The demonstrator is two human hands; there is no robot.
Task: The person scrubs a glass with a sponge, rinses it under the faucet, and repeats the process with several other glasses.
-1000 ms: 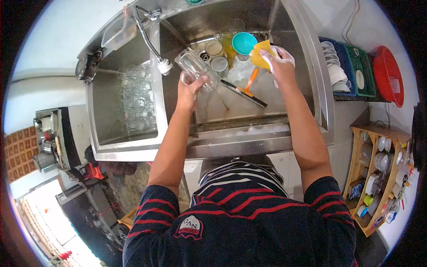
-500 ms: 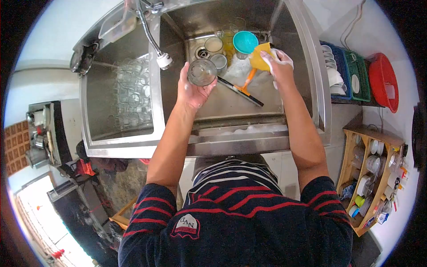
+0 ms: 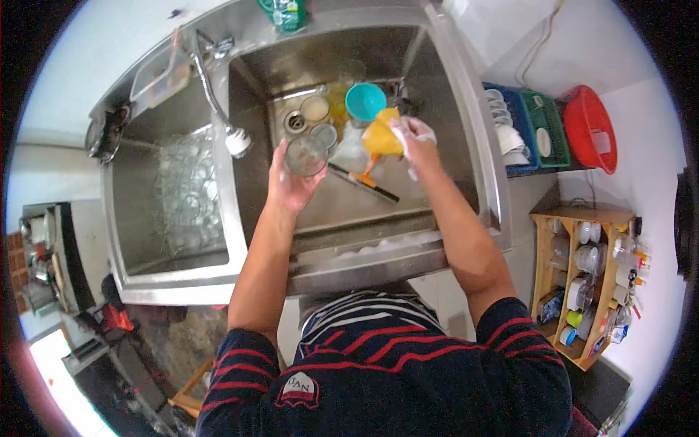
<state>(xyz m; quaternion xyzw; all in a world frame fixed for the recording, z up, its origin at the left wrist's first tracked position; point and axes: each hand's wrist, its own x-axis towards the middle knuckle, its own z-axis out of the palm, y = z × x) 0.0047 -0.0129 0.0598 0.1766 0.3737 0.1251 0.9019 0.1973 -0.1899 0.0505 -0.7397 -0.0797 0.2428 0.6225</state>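
Observation:
A clear glass (image 3: 306,156) is held by my left hand (image 3: 293,188) over the left part of the right sink basin, its round opening facing the camera. Soap suds coat my right hand (image 3: 419,146), which grips a yellow cloth or sponge (image 3: 383,134). Just beyond the cloth is a turquoise bowl (image 3: 365,101). On the basin floor lies a squeegee (image 3: 364,180) with an orange handle and black blade, its handle partly hidden by the cloth. Other glasses (image 3: 315,109) stand near the drain (image 3: 295,122), beside white foam (image 3: 351,143).
Many glasses (image 3: 191,197) fill the left basin. A flexible faucet (image 3: 237,142) hangs over the divider. Blue and green racks (image 3: 546,138) and a red basin (image 3: 591,130) are at right, above a wooden dish shelf (image 3: 582,277). A green container (image 3: 284,13) is on the back rim.
The view has shifted, so the sink appears lower and further left, and the green container has come into view. Both hands keep their hold on the glass and the yellow cloth.

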